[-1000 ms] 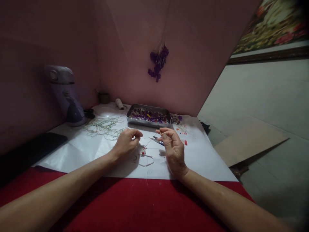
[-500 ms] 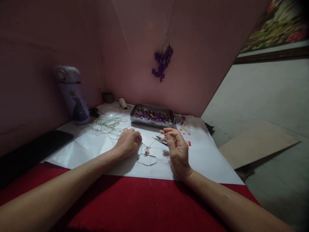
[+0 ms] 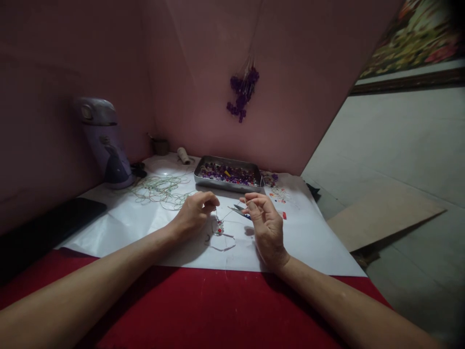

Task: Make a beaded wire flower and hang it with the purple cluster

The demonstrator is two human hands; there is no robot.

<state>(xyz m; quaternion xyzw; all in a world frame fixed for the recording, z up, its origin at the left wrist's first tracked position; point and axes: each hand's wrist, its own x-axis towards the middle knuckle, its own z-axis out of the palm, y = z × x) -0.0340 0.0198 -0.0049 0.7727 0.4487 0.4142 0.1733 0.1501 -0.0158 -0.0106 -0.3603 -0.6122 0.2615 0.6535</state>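
My left hand (image 3: 194,213) pinches a thin thread just above a small piece of red and clear beads (image 3: 220,229). That beadwork hangs or rests between my hands, with a loop of pale cord (image 3: 223,249) lying below it on the white sheet. Thumb and fingers of my right hand (image 3: 268,225) are closed on a thread that runs down toward the beads. Beside the right fingertips are the pointed blades of scissors (image 3: 240,210); their handles are mostly hidden by the hand, and I cannot tell whether the hand touches them.
Behind my hands stands a metal tray (image 3: 228,184) of purple and other beads. Tangled green thread (image 3: 160,189), a thread spool (image 3: 183,155) and a purple bottle (image 3: 107,145) are at left, a dark phone-like slab (image 3: 80,213) nearer. Loose beads (image 3: 278,198) lie right; purple beadwork (image 3: 242,94) hangs on the wall.
My left hand has lifted slightly and shifted right, its pinched fingers now above the beads, with the thread drawn up. My right hand stays almost in place. The view has shifted a little.
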